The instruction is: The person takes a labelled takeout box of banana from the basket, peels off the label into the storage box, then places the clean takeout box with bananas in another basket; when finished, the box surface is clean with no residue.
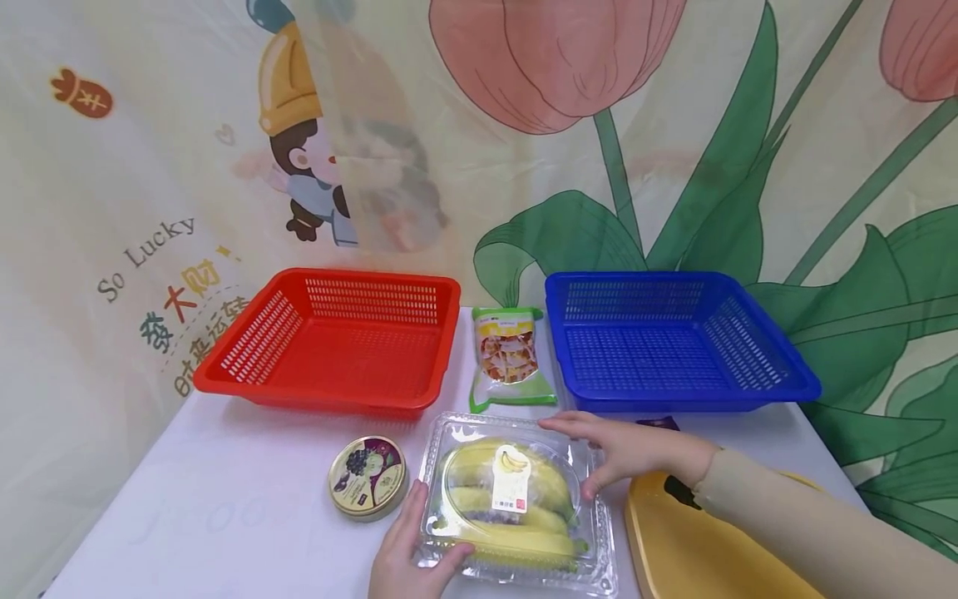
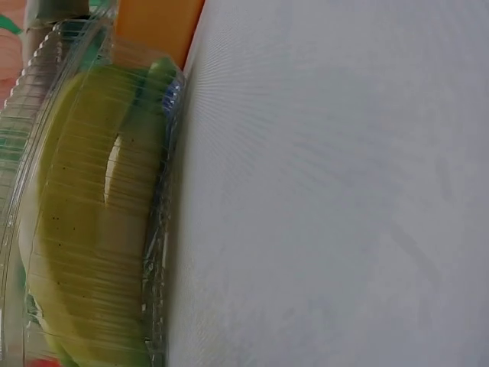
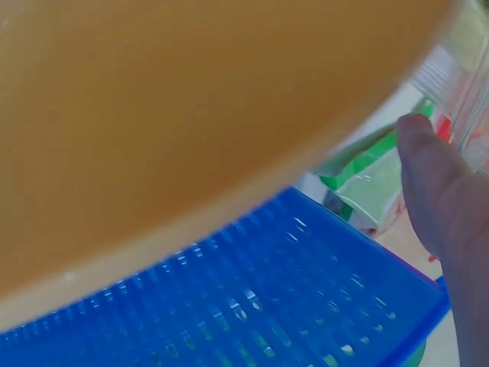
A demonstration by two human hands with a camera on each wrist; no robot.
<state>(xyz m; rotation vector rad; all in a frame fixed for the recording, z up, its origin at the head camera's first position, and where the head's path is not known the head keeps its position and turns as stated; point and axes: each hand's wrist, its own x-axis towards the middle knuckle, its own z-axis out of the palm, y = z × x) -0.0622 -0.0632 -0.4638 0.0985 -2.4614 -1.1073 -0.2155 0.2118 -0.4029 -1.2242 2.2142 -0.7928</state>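
A clear plastic clamshell box of bananas (image 1: 509,545) stands at the front middle of the white table in the head view, with a white label on its lid. My left hand (image 1: 407,553) touches its front left corner, fingers along the left side and thumb at the front. At the back right corner is my right hand (image 1: 621,453), fingers reaching along the rear edge and thumb by the right side. In the left wrist view the bananas (image 2: 92,222) show through the ribbed plastic; no fingers appear there. One extended digit (image 3: 435,176) of my right hand appears near clear plastic.
Behind stand a red basket (image 1: 359,353) and a blue basket (image 1: 636,358), with a green-edged food bag (image 1: 511,358) between them. A round tin (image 1: 367,478) lies left of the box. A yellow tray-like object (image 1: 718,549) lies under my right forearm, near a dark packet (image 1: 659,423).
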